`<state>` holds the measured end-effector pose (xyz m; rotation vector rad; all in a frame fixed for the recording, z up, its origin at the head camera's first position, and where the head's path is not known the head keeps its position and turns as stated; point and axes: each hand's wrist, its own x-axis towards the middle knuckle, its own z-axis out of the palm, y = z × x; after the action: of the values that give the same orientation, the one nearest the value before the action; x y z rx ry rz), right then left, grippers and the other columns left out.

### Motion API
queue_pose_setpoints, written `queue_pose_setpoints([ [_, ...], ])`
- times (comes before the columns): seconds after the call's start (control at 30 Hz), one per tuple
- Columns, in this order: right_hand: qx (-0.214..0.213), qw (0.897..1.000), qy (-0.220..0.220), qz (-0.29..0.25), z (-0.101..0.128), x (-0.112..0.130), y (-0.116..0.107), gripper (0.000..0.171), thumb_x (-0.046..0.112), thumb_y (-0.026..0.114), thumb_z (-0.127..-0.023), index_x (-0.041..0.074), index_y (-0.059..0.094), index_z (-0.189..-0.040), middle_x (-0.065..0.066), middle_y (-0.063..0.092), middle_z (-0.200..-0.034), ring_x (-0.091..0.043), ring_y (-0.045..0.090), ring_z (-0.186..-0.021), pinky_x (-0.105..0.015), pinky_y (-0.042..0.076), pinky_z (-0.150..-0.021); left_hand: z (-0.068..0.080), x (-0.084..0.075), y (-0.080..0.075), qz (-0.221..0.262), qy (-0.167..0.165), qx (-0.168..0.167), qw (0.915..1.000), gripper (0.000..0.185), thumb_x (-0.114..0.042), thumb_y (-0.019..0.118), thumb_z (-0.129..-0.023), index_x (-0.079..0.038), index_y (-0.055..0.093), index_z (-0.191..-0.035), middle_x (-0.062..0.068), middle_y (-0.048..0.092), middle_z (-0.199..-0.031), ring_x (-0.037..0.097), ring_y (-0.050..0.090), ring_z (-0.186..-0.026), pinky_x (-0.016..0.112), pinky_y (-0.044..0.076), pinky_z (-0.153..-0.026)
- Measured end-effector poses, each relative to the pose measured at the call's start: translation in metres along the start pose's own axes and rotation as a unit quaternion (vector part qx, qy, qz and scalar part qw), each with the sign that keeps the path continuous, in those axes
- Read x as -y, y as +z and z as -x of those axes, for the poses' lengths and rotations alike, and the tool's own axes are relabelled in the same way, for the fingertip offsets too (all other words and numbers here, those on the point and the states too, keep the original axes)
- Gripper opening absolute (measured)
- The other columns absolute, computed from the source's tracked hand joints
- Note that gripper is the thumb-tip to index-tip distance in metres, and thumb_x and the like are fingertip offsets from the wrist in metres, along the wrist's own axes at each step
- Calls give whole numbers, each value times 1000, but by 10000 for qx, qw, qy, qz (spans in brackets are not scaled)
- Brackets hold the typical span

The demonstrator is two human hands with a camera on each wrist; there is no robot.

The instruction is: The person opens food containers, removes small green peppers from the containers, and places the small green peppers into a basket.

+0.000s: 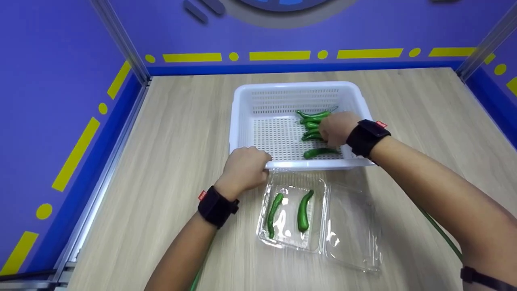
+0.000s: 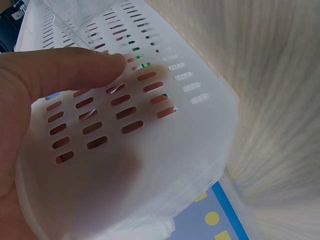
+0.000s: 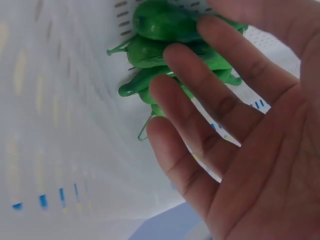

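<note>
On the left, I have my left hand (image 1: 245, 166) curled over the near rim of the white perforated plastic basket (image 1: 242, 121), fingers hooked on the edge and thumb pressed flat against the slotted outer wall, which I judge is there to keep the light basket from sliding on the pale wood-grain tabletop (image 1: 169, 161). Just in front of the basket, touching its near wall, lies the clear plastic clamshell container (image 1: 351, 234), hinged open, with two green chilli peppers (image 1: 303, 211) lying side by side in its left half; it sits close, I think, so the carry is short. To the right, my right hand (image 1: 336, 128) is down inside the basket over the heap of green chilli peppers (image 3: 160, 50), fingers straight and slightly spread, palm open, nothing gripped yet. One more pepper lies apart near the basket's front wall.
</note>
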<state>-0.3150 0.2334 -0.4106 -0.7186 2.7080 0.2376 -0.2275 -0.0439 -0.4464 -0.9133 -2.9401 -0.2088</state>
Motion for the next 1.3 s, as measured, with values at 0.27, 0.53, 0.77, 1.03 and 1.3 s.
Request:
queue_pose_setpoints([
  [0.27, -231, 9994, 80, -238, 1, -5, -4, 29, 7, 67, -75, 17, 43, -63, 3, 36, -61, -18, 39, -59, -31, 28, -56, 0, 1, -1, 60, -22, 61, 10000, 35, -12, 66, -78, -22, 37, -61, -7, 37, -58, 15, 46, -57, 37, 48, -52],
  [0.53, -463, 9985, 108, -265, 6, -2, -10, 34, 10, 65, -77, 19, 37, -61, 4, 29, -61, -17, 32, -59, -32, 24, -55, 1, 1, -1, 83, -68, 112, 9999, 31, -12, 66, -78, -21, 41, -62, -8, 39, -59, 15, 47, -57, 37, 48, -52],
  [0.77, -1016, 9939, -121, -419, 19, 1, -19, 37, 11, 66, -78, 18, 35, -60, 6, 23, -61, -14, 24, -58, -31, 17, -54, 0, 1, -1, 7, -63, 59, 10000, 27, -14, 66, -78, -21, 44, -62, -7, 43, -59, 16, 50, -58, 39, 49, -53],
  [1.03, -1620, 9848, -306, -552, 41, 3, -35, 17, 18, 73, -81, 9, 61, -72, -2, 55, -68, -18, 45, -59, -32, 34, -54, 0, 0, -2, 32, -30, 115, 9999, 32, -12, 65, -78, -22, 39, -62, -8, 36, -58, 14, 45, -57, 34, 45, -51],
  [1.3, -2045, 9721, -639, -959, 63, 18, -41, 17, 25, 72, -89, 12, 63, -81, -2, 59, -77, -17, 50, -66, -30, 37, -60, -1, 0, -1, 33, -48, 171, 9998, 33, -11, 65, -78, -22, 39, -62, -8, 34, -57, 14, 44, -56, 34, 46, -52],
])
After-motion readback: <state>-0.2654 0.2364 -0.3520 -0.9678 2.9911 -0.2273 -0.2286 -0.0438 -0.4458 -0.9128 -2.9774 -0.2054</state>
